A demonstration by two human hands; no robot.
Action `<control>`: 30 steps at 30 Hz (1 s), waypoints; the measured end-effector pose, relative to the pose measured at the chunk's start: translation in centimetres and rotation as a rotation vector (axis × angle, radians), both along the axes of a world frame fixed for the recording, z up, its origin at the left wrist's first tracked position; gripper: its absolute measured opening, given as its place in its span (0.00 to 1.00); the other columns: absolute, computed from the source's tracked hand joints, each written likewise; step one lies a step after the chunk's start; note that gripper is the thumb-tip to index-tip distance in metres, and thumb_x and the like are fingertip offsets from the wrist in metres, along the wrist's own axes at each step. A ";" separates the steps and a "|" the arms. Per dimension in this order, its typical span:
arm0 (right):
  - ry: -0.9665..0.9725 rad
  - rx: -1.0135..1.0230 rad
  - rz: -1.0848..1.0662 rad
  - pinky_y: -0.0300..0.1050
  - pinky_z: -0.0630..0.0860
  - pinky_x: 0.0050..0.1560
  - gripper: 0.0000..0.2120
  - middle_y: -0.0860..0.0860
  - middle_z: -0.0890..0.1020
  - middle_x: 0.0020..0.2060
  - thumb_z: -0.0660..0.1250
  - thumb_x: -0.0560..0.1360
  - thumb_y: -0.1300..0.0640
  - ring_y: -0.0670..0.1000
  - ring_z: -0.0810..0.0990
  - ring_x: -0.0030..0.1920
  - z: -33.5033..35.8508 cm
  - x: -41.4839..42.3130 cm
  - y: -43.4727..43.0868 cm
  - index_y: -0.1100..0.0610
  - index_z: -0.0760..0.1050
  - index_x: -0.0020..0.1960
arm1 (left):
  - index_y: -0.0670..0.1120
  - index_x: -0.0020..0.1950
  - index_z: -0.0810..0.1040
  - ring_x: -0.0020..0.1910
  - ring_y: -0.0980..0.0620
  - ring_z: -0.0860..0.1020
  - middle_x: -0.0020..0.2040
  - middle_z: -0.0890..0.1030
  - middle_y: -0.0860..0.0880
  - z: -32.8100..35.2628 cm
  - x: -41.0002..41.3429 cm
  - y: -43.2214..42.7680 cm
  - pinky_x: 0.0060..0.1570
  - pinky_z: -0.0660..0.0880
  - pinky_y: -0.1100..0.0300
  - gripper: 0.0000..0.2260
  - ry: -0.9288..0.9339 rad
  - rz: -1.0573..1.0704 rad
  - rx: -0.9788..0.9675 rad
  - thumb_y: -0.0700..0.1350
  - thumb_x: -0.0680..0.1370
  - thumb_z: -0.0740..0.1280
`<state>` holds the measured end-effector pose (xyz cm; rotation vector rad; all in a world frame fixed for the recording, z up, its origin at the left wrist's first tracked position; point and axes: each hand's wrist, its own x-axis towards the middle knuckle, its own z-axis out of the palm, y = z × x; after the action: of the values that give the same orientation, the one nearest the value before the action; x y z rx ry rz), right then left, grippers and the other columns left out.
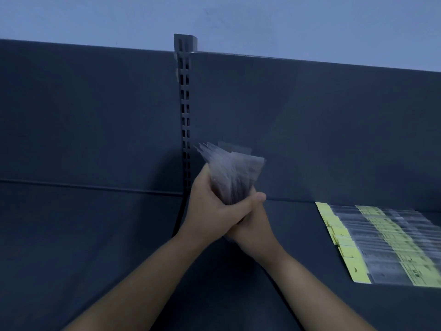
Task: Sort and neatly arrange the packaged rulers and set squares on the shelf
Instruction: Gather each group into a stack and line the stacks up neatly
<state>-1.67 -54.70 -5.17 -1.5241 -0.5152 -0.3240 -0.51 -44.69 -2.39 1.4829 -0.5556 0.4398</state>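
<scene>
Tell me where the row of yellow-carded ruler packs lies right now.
Head view: the ruler packs lie overlapped on the shelf at far right, apart from both hands.

Dim pale wall, slotted upright

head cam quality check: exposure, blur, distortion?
Head view: dim, with a blue cast; the shelf reads near-black. The bundle of clear packets held by the left hand and right hand is smeared by motion blur, so its contents are unreadable. The rulers at right are soft, print illegible. Wide-angle bowing tilts the top edge of the back panel.
</scene>
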 end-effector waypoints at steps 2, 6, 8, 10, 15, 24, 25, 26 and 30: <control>0.012 -0.067 0.008 0.35 0.76 0.42 0.18 0.46 0.82 0.40 0.64 0.67 0.76 0.45 0.82 0.44 0.0 0.3 -0.1 0.66 0.73 0.55 | 0.38 0.53 0.77 0.45 0.57 0.83 0.43 0.84 0.51 0.2 0.1 0.1 0.42 0.77 0.67 0.22 0.001 -0.025 0.034 0.35 0.63 0.80; -0.044 -0.061 -0.157 0.44 0.80 0.45 0.14 0.51 0.85 0.42 0.65 0.69 0.74 0.49 0.84 0.47 -0.4 0.1 0.5 0.63 0.80 0.50 | 0.37 0.47 0.77 0.39 0.58 0.83 0.38 0.83 0.52 0.3 -0.1 0.0 0.38 0.77 0.67 0.14 -0.021 -0.016 0.037 0.31 0.65 0.76; -0.098 -0.067 -0.240 0.41 0.80 0.42 0.11 0.48 0.85 0.40 0.66 0.68 0.70 0.46 0.84 0.45 -0.8 0.0 0.9 0.60 0.81 0.48 | 0.38 0.46 0.77 0.39 0.57 0.83 0.38 0.83 0.52 0.5 -0.4 0.1 0.37 0.77 0.67 0.12 -0.063 0.004 0.018 0.35 0.65 0.75; -0.123 -0.081 -0.297 0.47 0.81 0.42 0.11 0.46 0.84 0.39 0.65 0.69 0.62 0.48 0.84 0.44 -0.9 0.0 1.2 0.58 0.80 0.50 | 0.39 0.47 0.77 0.41 0.54 0.83 0.39 0.83 0.49 0.8 -0.6 0.1 0.39 0.79 0.63 0.14 -0.106 0.040 0.020 0.42 0.66 0.76; -0.039 0.027 -0.218 0.44 0.80 0.48 0.18 0.47 0.84 0.47 0.68 0.69 0.63 0.46 0.83 0.51 -1.4 -0.2 2.1 0.56 0.76 0.58 | 0.37 0.45 0.74 0.40 0.51 0.81 0.39 0.80 0.46 0.8 -0.2 -0.1 0.40 0.78 0.61 0.14 -0.058 0.099 0.038 0.41 0.68 0.76; -0.021 -0.003 -0.090 0.32 0.75 0.32 0.18 0.43 0.82 0.31 0.67 0.69 0.72 0.41 0.82 0.34 -0.5 -0.3 0.8 0.49 0.76 0.43 | 0.50 0.52 0.78 0.49 0.57 0.83 0.47 0.85 0.54 1.5 0.2 1.0 0.46 0.77 0.67 0.19 0.048 -0.194 0.139 0.42 0.65 0.79; -0.043 0.004 -0.143 0.34 0.77 0.34 0.17 0.44 0.83 0.33 0.67 0.69 0.71 0.42 0.82 0.36 -0.7 -0.3 0.8 0.49 0.77 0.44 | 0.51 0.51 0.78 0.48 0.57 0.83 0.46 0.85 0.54 1.5 0.1 1.0 0.45 0.77 0.68 0.18 0.045 -0.197 0.151 0.43 0.65 0.80; -0.057 -0.005 -0.199 0.39 0.80 0.38 0.15 0.45 0.84 0.36 0.67 0.69 0.69 0.43 0.83 0.40 -0.7 -0.2 0.8 0.49 0.78 0.45 | 0.51 0.49 0.79 0.47 0.57 0.83 0.45 0.85 0.54 1.5 0.0 0.9 0.45 0.77 0.67 0.17 0.031 -0.189 0.155 0.44 0.65 0.80; -0.063 -0.067 -0.242 0.41 0.81 0.43 0.14 0.45 0.84 0.43 0.68 0.69 0.66 0.44 0.83 0.47 -0.9 0.1 0.6 0.49 0.78 0.49 | 0.49 0.49 0.80 0.47 0.55 0.83 0.45 0.85 0.51 1.2 -0.2 0.7 0.46 0.79 0.63 0.16 0.041 -0.149 0.137 0.46 0.65 0.80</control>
<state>-1.57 -54.07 -6.10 -1.6493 -0.3937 -0.5476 -0.68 -43.96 -1.15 1.5649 -0.6688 0.2584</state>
